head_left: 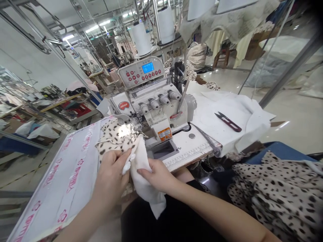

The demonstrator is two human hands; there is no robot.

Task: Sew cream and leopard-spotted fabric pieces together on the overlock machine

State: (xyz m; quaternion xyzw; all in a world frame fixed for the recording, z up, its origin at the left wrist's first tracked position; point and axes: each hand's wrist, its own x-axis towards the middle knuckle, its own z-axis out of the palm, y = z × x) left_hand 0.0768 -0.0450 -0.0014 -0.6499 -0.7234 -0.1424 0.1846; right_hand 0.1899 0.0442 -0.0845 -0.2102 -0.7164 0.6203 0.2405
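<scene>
My left hand (112, 173) pinches the edge of a white fabric piece (143, 181) that lies together with a cream fabric with dark spots (113, 136). My right hand (157, 174) grips the same white fabric from the right, fingers closed on it. Both hands are just in front of the presser foot of a white overlock sewing machine (153, 107), and the spotted fabric runs up under its needle area. The white piece hangs down over the table's front edge towards my lap.
Red-handled thread snips (228, 121) lie on a white cloth (239, 117) right of the machine. A heap of spotted fabric (280, 188) sits at lower right. White sheet with pink print (68, 168) covers the table's left. Thread cones (141, 38) stand behind.
</scene>
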